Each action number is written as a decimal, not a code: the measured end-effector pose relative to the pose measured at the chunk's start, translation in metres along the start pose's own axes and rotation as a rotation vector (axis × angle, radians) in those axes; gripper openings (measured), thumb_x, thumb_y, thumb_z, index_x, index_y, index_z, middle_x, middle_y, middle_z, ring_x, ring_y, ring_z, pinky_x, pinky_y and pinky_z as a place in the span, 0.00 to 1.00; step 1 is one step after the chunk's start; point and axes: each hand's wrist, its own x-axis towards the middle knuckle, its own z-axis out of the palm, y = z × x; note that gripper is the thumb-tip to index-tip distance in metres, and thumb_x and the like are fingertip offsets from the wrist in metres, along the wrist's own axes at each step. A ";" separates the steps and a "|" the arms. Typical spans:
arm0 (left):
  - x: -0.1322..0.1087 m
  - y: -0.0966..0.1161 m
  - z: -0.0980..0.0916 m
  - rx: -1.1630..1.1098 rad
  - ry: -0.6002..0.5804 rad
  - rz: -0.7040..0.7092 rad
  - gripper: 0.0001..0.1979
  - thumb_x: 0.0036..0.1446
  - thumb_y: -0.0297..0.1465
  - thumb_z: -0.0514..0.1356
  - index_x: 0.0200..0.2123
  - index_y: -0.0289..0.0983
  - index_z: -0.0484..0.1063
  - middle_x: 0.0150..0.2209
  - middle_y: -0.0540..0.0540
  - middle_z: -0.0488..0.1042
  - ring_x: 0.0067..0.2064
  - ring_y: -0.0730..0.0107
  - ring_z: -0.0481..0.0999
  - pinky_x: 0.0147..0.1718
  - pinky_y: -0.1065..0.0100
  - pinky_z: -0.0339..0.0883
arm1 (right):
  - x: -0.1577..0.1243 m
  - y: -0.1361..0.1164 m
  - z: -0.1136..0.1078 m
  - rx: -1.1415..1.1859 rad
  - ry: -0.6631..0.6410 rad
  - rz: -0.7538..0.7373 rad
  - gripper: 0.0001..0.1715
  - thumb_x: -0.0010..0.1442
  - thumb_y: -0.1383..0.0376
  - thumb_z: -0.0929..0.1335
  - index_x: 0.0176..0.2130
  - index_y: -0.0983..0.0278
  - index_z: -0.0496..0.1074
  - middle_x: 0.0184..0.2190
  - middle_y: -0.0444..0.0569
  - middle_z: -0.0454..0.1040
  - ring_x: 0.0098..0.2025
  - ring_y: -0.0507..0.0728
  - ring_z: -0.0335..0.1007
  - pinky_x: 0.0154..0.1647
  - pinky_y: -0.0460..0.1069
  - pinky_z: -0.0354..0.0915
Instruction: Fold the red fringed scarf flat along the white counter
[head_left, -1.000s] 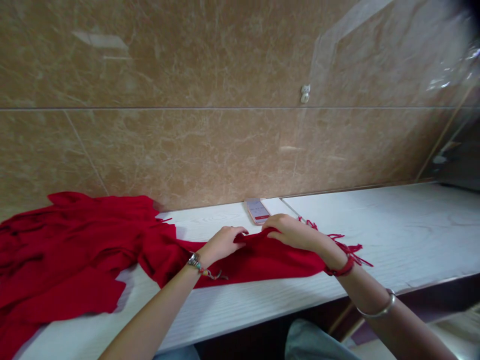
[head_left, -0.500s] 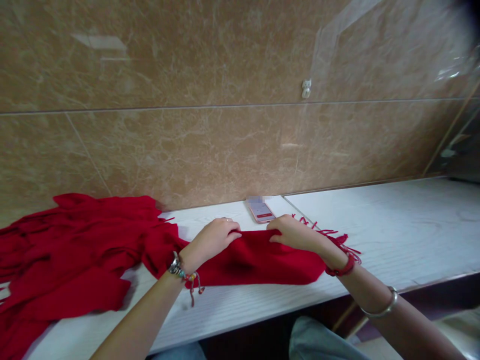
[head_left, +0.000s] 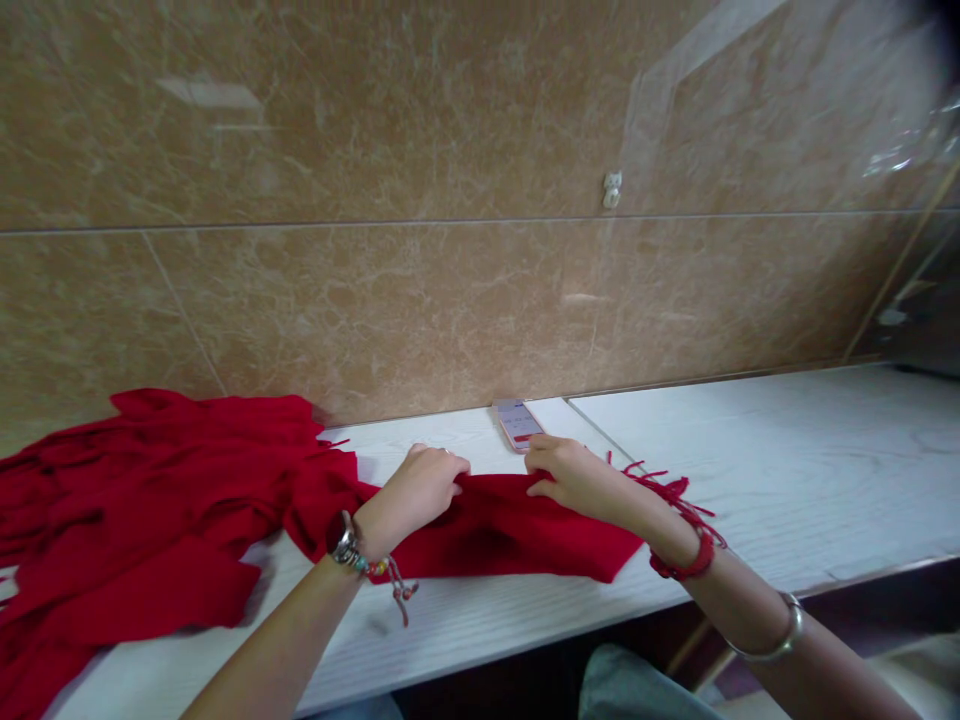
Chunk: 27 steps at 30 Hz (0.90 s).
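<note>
A folded red scarf (head_left: 517,535) with a fringe at its right end lies in front of me, its upper edge pinched by both hands. My left hand (head_left: 424,490) is closed on that edge left of the middle. Further right, my right hand (head_left: 566,475) grips the same edge between thumb and fingers. The fringe (head_left: 675,495) spreads out behind my right wrist. On the left the scarf runs up against a heaped pile of red cloth (head_left: 172,500); whether the two are joined I cannot tell.
Everything lies on a white wood-grain table (head_left: 787,450) against a brown marbled wall (head_left: 375,320). A phone (head_left: 517,425) with its screen lit rests just behind my right hand. A small white cat-shaped piece (head_left: 612,190) is fixed to the wall. The table's front edge runs close to my legs.
Both hands have shifted slightly left along the scarf's upper edge, still gripping it. The scarf's lower right corner has drawn left and become more pointed.
</note>
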 end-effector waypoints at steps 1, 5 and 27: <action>-0.001 0.000 -0.003 0.003 0.010 -0.005 0.07 0.52 0.23 0.54 0.29 0.35 0.72 0.30 0.45 0.75 0.35 0.64 0.73 0.40 0.63 0.61 | -0.001 -0.001 -0.001 0.042 0.008 -0.019 0.00 0.50 0.71 0.68 0.28 0.67 0.71 0.33 0.51 0.72 0.33 0.54 0.66 0.35 0.46 0.60; -0.003 -0.002 -0.011 -0.074 0.033 -0.017 0.10 0.49 0.19 0.53 0.30 0.35 0.72 0.32 0.45 0.73 0.36 0.67 0.71 0.37 0.69 0.61 | -0.003 0.002 -0.002 0.218 -0.073 -0.042 0.07 0.51 0.73 0.66 0.33 0.65 0.70 0.30 0.46 0.73 0.32 0.53 0.67 0.35 0.46 0.60; -0.009 0.004 -0.022 -0.122 0.085 0.009 0.08 0.48 0.20 0.54 0.28 0.36 0.69 0.32 0.48 0.70 0.35 0.69 0.69 0.36 0.71 0.60 | -0.005 -0.014 -0.011 0.153 0.071 -0.143 0.07 0.54 0.72 0.63 0.33 0.65 0.70 0.32 0.48 0.72 0.34 0.53 0.66 0.36 0.46 0.60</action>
